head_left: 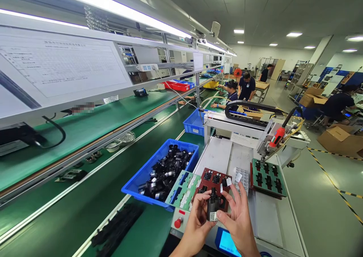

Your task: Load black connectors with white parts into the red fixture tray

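Observation:
My left hand (pixel 197 221) is closed round a black ribbed cylindrical part (pixel 212 204) with a narrow neck, held upright above the machine's front. A white printed label (pixel 213 216) lies low on its side. The thumb of my right hand (pixel 236 211) presses this label, while its other fingers are spread. Small white labels (pixel 228 181) cling to those fingertips. Behind my hands is a red-brown fixture (pixel 208 171) with black parts in its pockets, partly hidden. Beside it lies a sheet of labels (pixel 241 176).
A blue bin (pixel 133 192) full of similar black parts stands left, with a green fixture plate (pixel 181 190) against it. On the right, a machine with a red-bodied tool (pixel 277 136) overhangs a loaded green fixture (pixel 268 177). A red button (pixel 178 222) is near my left wrist. Co-workers sit and stand farther back.

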`<move>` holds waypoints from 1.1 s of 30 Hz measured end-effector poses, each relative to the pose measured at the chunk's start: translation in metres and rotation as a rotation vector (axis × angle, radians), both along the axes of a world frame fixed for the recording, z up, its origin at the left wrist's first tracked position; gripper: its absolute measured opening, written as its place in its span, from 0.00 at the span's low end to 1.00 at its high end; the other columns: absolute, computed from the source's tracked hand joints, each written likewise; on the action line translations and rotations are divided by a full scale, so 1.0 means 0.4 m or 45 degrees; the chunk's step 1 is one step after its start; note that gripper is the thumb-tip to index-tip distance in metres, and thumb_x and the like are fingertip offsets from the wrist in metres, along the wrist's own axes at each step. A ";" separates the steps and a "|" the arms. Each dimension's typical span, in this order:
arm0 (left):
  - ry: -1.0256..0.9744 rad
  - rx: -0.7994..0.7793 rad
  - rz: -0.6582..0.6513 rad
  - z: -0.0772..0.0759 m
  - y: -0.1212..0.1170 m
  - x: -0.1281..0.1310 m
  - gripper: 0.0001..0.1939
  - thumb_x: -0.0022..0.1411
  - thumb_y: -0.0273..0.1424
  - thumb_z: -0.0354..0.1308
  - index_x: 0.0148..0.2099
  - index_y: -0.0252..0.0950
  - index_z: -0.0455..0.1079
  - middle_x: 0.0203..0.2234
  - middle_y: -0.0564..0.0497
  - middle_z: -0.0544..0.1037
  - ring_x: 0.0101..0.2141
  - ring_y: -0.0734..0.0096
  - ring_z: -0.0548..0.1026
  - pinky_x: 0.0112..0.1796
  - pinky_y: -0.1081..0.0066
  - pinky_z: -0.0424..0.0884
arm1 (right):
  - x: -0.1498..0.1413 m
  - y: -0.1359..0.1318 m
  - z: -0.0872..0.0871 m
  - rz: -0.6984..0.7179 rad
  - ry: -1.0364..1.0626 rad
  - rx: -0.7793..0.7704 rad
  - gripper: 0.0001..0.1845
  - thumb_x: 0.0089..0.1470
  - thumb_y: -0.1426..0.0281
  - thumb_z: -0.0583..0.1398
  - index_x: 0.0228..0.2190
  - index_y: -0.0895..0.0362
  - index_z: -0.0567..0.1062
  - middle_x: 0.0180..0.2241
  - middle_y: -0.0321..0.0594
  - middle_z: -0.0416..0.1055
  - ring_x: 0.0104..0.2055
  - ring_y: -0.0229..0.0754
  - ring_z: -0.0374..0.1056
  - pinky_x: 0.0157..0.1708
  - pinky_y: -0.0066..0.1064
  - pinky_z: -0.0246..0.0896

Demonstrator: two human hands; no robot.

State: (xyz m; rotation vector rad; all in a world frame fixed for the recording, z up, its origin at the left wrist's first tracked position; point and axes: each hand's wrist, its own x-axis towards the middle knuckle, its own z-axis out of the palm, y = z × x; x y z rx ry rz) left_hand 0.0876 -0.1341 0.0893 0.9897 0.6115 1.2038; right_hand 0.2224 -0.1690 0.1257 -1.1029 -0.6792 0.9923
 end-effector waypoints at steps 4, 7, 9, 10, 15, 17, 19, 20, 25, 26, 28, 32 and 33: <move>-0.007 -0.002 -0.026 0.001 0.000 0.000 0.26 0.56 0.32 0.74 0.54 0.46 0.68 0.60 0.45 0.68 0.58 0.49 0.73 0.56 0.56 0.71 | 0.001 -0.001 0.007 0.028 0.001 -0.007 0.56 0.49 0.60 0.74 0.70 0.39 0.52 0.72 0.52 0.50 0.65 0.61 0.64 0.38 0.38 0.79; 0.007 0.007 -0.028 0.001 0.000 0.000 0.26 0.57 0.32 0.74 0.54 0.47 0.68 0.60 0.45 0.68 0.58 0.51 0.72 0.57 0.57 0.70 | 0.000 0.000 0.015 0.011 -0.004 0.013 0.55 0.50 0.61 0.74 0.69 0.39 0.52 0.72 0.52 0.50 0.65 0.61 0.64 0.35 0.35 0.79; 0.016 0.014 -0.031 -0.002 0.000 -0.001 0.26 0.56 0.32 0.74 0.54 0.47 0.68 0.60 0.46 0.68 0.58 0.51 0.72 0.57 0.58 0.70 | 0.000 0.001 0.020 -0.002 -0.019 0.031 0.54 0.50 0.60 0.73 0.69 0.40 0.52 0.72 0.52 0.50 0.65 0.61 0.64 0.34 0.35 0.80; 0.020 0.015 -0.034 -0.004 0.000 -0.001 0.26 0.56 0.32 0.74 0.54 0.47 0.68 0.60 0.46 0.67 0.58 0.51 0.72 0.57 0.58 0.70 | -0.001 0.000 0.022 -0.003 -0.034 0.036 0.54 0.50 0.60 0.73 0.69 0.41 0.52 0.72 0.52 0.49 0.65 0.61 0.63 0.35 0.35 0.80; 0.026 -0.007 -0.002 -0.007 -0.003 -0.003 0.27 0.53 0.31 0.76 0.53 0.46 0.69 0.60 0.45 0.68 0.59 0.49 0.71 0.56 0.58 0.70 | -0.014 -0.021 0.008 -0.008 -0.246 0.040 0.48 0.58 0.56 0.69 0.70 0.42 0.51 0.70 0.54 0.54 0.64 0.61 0.65 0.38 0.40 0.82; 0.004 -0.022 -0.010 0.001 -0.004 -0.004 0.28 0.52 0.31 0.77 0.52 0.45 0.69 0.59 0.45 0.69 0.58 0.49 0.73 0.56 0.58 0.70 | -0.020 -0.034 -0.006 -0.041 -0.399 0.108 0.44 0.61 0.57 0.66 0.70 0.42 0.51 0.68 0.54 0.59 0.59 0.59 0.70 0.41 0.46 0.83; -0.044 -0.039 -0.078 0.009 -0.004 -0.005 0.30 0.52 0.33 0.77 0.54 0.45 0.68 0.56 0.44 0.72 0.56 0.48 0.74 0.53 0.58 0.72 | -0.019 -0.042 -0.020 -0.122 -0.563 0.204 0.43 0.62 0.60 0.66 0.70 0.41 0.52 0.69 0.53 0.56 0.59 0.60 0.70 0.45 0.53 0.81; -0.075 -0.045 -0.120 0.011 -0.005 -0.005 0.31 0.52 0.35 0.77 0.55 0.46 0.68 0.55 0.44 0.73 0.55 0.48 0.75 0.52 0.58 0.73 | -0.017 -0.042 -0.027 -0.152 -0.623 0.215 0.44 0.61 0.61 0.67 0.70 0.41 0.52 0.70 0.53 0.53 0.60 0.61 0.69 0.47 0.55 0.80; -0.046 0.037 -0.054 -0.016 -0.014 -0.008 0.25 0.56 0.36 0.75 0.52 0.45 0.69 0.60 0.42 0.70 0.58 0.46 0.74 0.53 0.57 0.73 | -0.010 -0.013 -0.073 -0.030 -0.717 0.080 0.58 0.54 0.62 0.71 0.72 0.43 0.42 0.70 0.54 0.51 0.63 0.64 0.66 0.59 0.61 0.69; 0.005 0.078 -0.023 -0.025 -0.015 -0.010 0.22 0.58 0.35 0.74 0.51 0.44 0.69 0.60 0.41 0.69 0.58 0.47 0.73 0.54 0.57 0.73 | -0.014 -0.006 -0.084 -0.022 -0.737 0.087 0.58 0.53 0.62 0.71 0.72 0.43 0.42 0.70 0.53 0.50 0.65 0.65 0.63 0.61 0.62 0.66; 0.062 0.132 -0.001 -0.038 -0.015 -0.014 0.17 0.62 0.34 0.70 0.50 0.45 0.70 0.61 0.42 0.69 0.59 0.50 0.73 0.55 0.58 0.72 | -0.023 0.005 -0.104 0.017 -0.704 0.058 0.58 0.53 0.62 0.71 0.72 0.42 0.43 0.70 0.51 0.49 0.67 0.64 0.60 0.64 0.59 0.62; -0.073 0.039 -0.089 -0.044 0.000 -0.032 0.21 0.58 0.29 0.73 0.49 0.47 0.69 0.61 0.46 0.70 0.55 0.54 0.76 0.53 0.59 0.74 | -0.018 0.019 -0.145 0.239 -0.371 -0.022 0.64 0.48 0.48 0.73 0.72 0.43 0.43 0.67 0.52 0.58 0.67 0.63 0.62 0.64 0.54 0.64; -0.112 -0.010 -0.120 -0.047 0.006 -0.038 0.24 0.54 0.26 0.75 0.48 0.46 0.69 0.60 0.47 0.72 0.54 0.54 0.77 0.52 0.60 0.75 | -0.011 0.026 -0.160 0.258 -0.334 -0.015 0.65 0.46 0.44 0.73 0.72 0.44 0.44 0.66 0.52 0.59 0.68 0.63 0.60 0.65 0.54 0.62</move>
